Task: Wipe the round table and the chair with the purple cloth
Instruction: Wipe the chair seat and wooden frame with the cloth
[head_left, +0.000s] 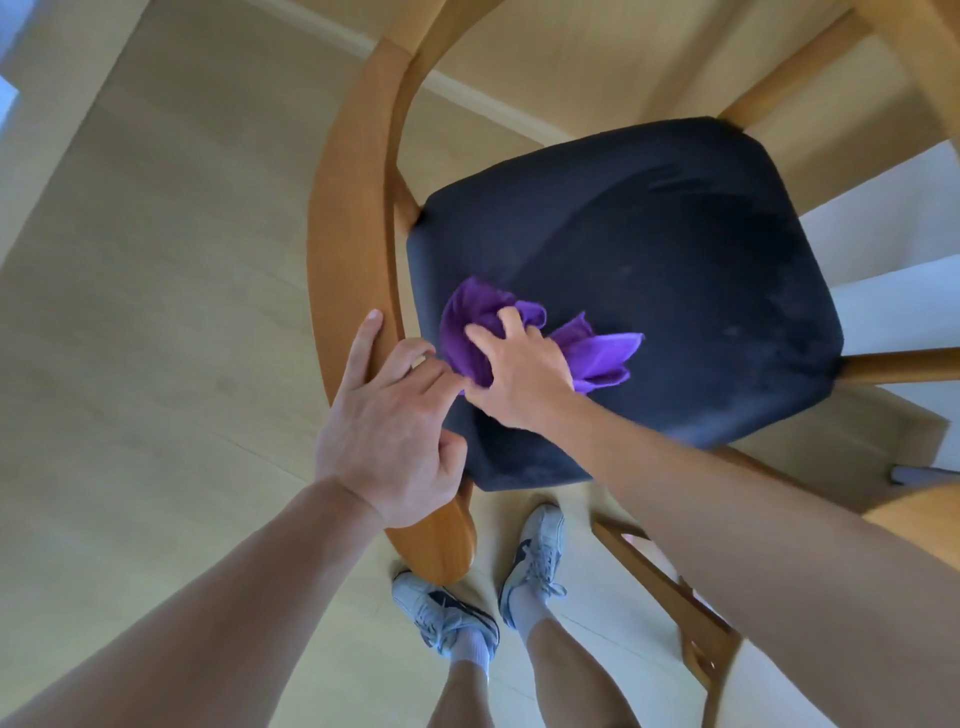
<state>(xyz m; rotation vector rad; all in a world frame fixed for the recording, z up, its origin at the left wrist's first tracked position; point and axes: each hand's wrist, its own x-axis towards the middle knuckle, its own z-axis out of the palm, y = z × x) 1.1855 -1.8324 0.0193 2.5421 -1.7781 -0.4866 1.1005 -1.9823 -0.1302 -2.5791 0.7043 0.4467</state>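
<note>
- Cloth (530, 338) work is reaching the chair seat (649, 249): your right hand (514, 374) is gripping it bunched, mid-frame.
- Your left hand (387, 415) is resting spread on the wooden backrest (353, 208), still unwiped; table out of view.

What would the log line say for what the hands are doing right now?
stage: wiping chair seat | right hand: presses purple cloth on seat | left hand: rests on wooden armrest | round table: not identifiable
</note>
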